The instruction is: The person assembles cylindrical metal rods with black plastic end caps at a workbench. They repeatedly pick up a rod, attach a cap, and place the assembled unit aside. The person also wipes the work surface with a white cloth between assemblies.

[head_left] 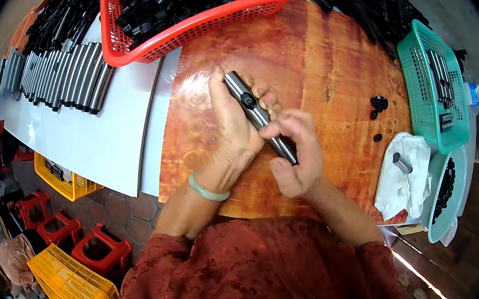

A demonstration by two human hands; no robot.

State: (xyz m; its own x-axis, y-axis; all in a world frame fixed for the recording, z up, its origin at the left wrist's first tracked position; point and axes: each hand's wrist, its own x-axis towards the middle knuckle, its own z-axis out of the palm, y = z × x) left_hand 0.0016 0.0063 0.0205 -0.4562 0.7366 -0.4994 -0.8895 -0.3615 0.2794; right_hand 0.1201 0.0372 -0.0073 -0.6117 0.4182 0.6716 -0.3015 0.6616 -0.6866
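Note:
A silver metal tube [257, 115] with a black round fitting [248, 100] on its side lies slantwise across both my hands, above the wooden table. My left hand [232, 111] cradles the upper part, its fingers curled around the far side. My right hand [298, 154] grips the lower part between thumb and fingers. Part of the tube is hidden behind the right fingers. Several small black caps [379, 105] sit on the table to the right. On a white cloth [403, 189] beside them rests a short metal cylinder [401, 163].
Black plastic parts fill a red basket [206, 22] at the far side. Silver tubes [66, 78] lie in a row on the white board [105, 130] at left. To the right stand a green basket [457, 117] with tubes and a pale green basin [462, 206] holding black pieces.

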